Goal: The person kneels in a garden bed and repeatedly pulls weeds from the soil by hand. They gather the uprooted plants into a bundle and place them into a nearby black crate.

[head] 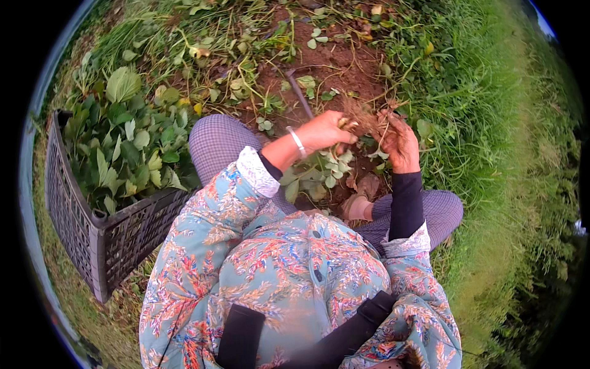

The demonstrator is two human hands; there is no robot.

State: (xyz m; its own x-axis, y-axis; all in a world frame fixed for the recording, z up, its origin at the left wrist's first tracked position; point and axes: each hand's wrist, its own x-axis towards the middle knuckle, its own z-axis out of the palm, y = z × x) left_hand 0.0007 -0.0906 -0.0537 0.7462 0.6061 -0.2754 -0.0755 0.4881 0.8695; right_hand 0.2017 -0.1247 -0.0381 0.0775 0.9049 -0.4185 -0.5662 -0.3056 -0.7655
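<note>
My left hand [322, 132] grips a small bunch of leafy plants, which look like strawberry seedlings. Their green leaves [335, 168] hang below the hand, over the ground between my legs. Thin brown roots [361, 116] stick out past my left fingertips toward the right. Soil marks my right hand [402, 144], raised beside those roots with its fingers bent around a thin-stemmed plant [380, 137]. How far the two hands' plants are tangled at the roots is hard to see.
At my left a black plastic crate [100, 230] holds many leafy plants [133, 147]. A narrow metal-looking tool [299, 94] lies ahead on reddish soil [318, 57]. Uprooted weeds [161, 41] cover the ground ahead left; grass [479, 115] grows along the right. My foot [362, 203] rests below my hands.
</note>
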